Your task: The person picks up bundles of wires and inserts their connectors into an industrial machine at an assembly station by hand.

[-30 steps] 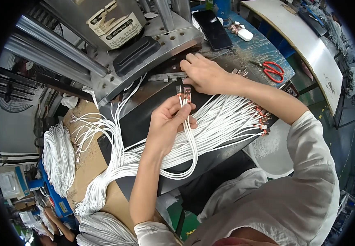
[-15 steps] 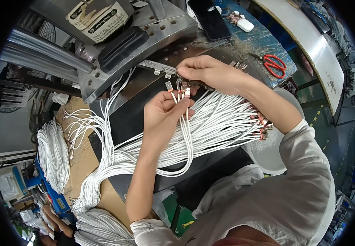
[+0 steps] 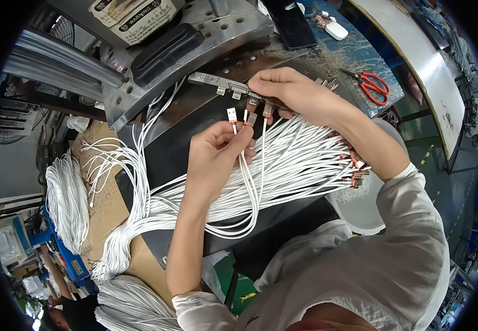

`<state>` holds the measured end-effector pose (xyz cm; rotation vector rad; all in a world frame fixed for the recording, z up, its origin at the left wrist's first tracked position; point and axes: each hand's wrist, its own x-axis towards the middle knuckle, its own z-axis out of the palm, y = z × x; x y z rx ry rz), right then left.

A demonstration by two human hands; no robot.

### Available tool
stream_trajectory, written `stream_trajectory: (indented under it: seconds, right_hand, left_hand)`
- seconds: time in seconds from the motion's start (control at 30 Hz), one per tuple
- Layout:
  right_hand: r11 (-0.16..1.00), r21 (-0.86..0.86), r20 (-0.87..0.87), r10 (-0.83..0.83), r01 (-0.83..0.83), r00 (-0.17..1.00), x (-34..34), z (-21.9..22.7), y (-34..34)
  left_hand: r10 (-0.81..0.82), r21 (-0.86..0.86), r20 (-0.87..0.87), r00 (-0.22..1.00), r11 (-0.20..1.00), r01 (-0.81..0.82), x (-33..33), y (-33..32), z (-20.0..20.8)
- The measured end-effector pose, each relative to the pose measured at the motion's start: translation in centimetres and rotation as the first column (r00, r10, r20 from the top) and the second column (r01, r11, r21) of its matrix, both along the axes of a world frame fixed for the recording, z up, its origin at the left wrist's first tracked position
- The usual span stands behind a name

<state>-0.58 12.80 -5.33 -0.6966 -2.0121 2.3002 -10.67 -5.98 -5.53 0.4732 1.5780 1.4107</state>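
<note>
My left hand (image 3: pixel 215 160) is closed on white USB cables, pinching them just below their metal plugs. One silver plug (image 3: pixel 232 115) stands upright above its fingers, with another plug (image 3: pixel 251 118) beside it at the thumb tip. My right hand (image 3: pixel 297 96) grips a narrow metal fixture bar (image 3: pixel 208 80), thumb on top and other fingertips underneath. Small metal tabs stick out along the bar's near side. Against the bar, by the right fingers, sits a copper-coloured plug (image 3: pixel 267 110) whose white cable hangs down. Part of the bar is hidden by the right hand.
A large bundle of white cables (image 3: pixel 294 165) spreads under my hands, plugs to the right. A metal press (image 3: pixel 189 60) stands at the far left. Red-handled scissors (image 3: pixel 372 88), a black phone (image 3: pixel 289 25) and a white case (image 3: pixel 336 30) lie on the blue bench. More coiled cables (image 3: pixel 68 204) lie left.
A plug now sits at the bar with its cable hanging apart from the left hand. That hand has moved slightly left, away from the bar. The right hand keeps its grip.
</note>
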Motion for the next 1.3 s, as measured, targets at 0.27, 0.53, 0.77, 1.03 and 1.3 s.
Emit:
stream_trajectory:
  seconds: [0.27,0.53,0.77,1.03,1.3]
  right_hand:
    - [0.987,0.103,-0.021,0.129,-0.127,0.991,0.0,-0.6,-0.4]
    - [0.967,0.239,-0.034,0.098,-0.087,0.995,-0.2,-0.5,0.0]
    - [0.945,0.251,-0.082,0.235,-0.208,0.969,-0.3,-0.9,0.1]
    - [0.937,0.306,-0.034,0.185,-0.166,0.982,-0.2,-0.2,0.8]
    - [0.933,0.292,-0.038,0.229,-0.209,0.973,-0.2,0.6,0.8]
  left_hand:
    - [0.037,-0.005,0.064,0.997,0.999,-0.037,0.0,0.2,0.2]
    - [0.012,-0.014,0.109,0.994,1.0,-0.011,-0.9,-0.1,-0.3]
    - [0.035,-0.006,0.134,0.99,0.999,-0.035,-1.1,-0.7,-0.3]
    - [-0.108,-0.057,0.114,0.988,0.992,0.115,-1.3,-1.2,0.2]
    - [-0.018,0.0,0.062,0.998,1.0,0.018,-0.9,-0.6,0.0]
